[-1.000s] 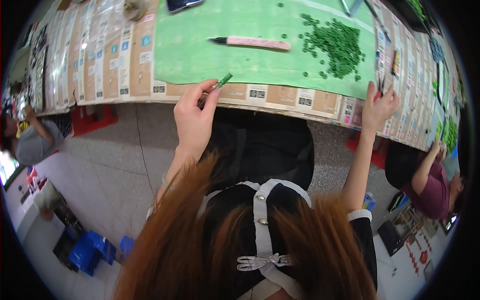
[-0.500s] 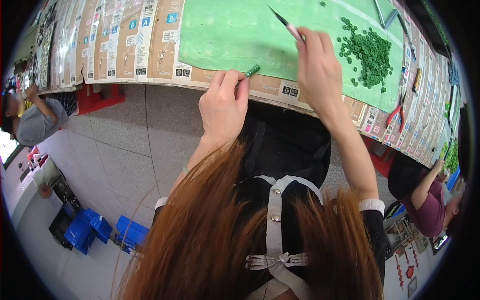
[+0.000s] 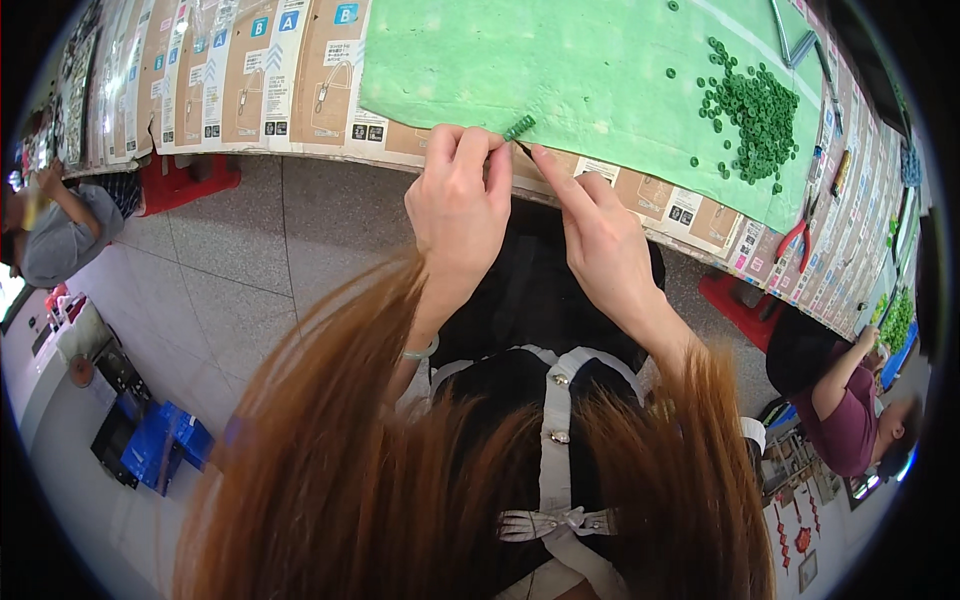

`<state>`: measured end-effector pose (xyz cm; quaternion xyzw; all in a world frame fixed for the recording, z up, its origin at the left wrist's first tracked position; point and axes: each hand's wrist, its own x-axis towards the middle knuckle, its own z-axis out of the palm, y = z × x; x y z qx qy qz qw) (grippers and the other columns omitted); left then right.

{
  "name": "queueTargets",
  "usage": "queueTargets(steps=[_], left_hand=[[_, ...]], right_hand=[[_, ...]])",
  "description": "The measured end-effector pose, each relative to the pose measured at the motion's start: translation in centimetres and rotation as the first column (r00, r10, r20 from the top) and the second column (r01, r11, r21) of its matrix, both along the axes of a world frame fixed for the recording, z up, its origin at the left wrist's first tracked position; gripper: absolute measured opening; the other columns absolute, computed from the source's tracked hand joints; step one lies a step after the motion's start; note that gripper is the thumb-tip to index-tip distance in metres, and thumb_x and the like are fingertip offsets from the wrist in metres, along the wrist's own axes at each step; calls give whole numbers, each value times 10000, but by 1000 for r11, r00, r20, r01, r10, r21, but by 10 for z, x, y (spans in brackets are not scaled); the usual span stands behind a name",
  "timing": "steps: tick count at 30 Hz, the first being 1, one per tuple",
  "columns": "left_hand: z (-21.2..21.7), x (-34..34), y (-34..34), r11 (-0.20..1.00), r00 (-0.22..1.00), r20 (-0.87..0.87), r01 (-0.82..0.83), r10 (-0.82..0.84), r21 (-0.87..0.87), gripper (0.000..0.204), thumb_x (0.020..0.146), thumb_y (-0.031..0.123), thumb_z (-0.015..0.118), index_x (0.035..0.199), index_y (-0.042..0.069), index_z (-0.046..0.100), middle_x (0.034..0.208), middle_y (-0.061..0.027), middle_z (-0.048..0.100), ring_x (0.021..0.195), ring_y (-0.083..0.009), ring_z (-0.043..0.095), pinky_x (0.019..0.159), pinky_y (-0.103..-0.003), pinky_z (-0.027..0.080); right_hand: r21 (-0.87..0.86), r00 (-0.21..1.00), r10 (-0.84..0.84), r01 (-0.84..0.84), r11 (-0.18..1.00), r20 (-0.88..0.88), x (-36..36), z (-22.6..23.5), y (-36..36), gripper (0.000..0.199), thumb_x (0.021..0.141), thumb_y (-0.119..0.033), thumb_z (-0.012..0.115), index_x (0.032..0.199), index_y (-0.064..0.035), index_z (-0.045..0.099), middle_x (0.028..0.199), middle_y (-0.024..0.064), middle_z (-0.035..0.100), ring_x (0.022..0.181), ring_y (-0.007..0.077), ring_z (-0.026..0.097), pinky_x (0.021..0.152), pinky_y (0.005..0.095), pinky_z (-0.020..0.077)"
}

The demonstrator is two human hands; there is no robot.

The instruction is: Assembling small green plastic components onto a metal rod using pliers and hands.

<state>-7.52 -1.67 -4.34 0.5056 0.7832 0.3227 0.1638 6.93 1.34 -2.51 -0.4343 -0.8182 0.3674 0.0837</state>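
Observation:
My left hand point(image 3: 458, 200) pinches a short green stack of small rings point(image 3: 519, 127) at the near edge of the green mat point(image 3: 560, 60). My right hand point(image 3: 600, 235) is right beside it, with thumb and forefinger closed on a thin pointed tool point(image 3: 523, 149). Only the tool's dark tip shows, just under the green stack. A loose pile of green rings point(image 3: 755, 108) lies on the mat's right part, well away from both hands. Long reddish hair and dark clothing fill the lower picture.
Flat cardboard sheets point(image 3: 320, 70) line the table under the mat. Red-handled pliers point(image 3: 795, 240) lie at its right. One person point(image 3: 60, 225) sits at left, another point(image 3: 850, 405) at right. Blue crates point(image 3: 150, 440) and a red stool point(image 3: 190, 175) stand on the tiled floor.
My right hand left the table's right edge, took the pink-handled pointed tool off the mat and brought it to my left hand. My left hand kept the green stack.

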Motion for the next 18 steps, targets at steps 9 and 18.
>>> queueTargets(steps=[9,18], left_hand=[[1,-1,-1,999,999,-43,2,-4,-44,75,776,89,649,804,54,588,796,-69,557,561,-197,585,510,-313,470],[-1,-1,2,1000,999,-45,2,-3,-24,72,768,91,652,780,54,592,765,-63,556,545,-203,579,494,-316,462]], right_hand=[[137,984,39,-63,989,172,-15,5,-17,622,751,1,517,1347,-71,353,858,130,461,646,266,580,534,352,512],[382,858,118,-341,859,500,-25,6,-15,617,719,-86,548,1306,27,398,754,59,454,565,114,551,439,193,458]])
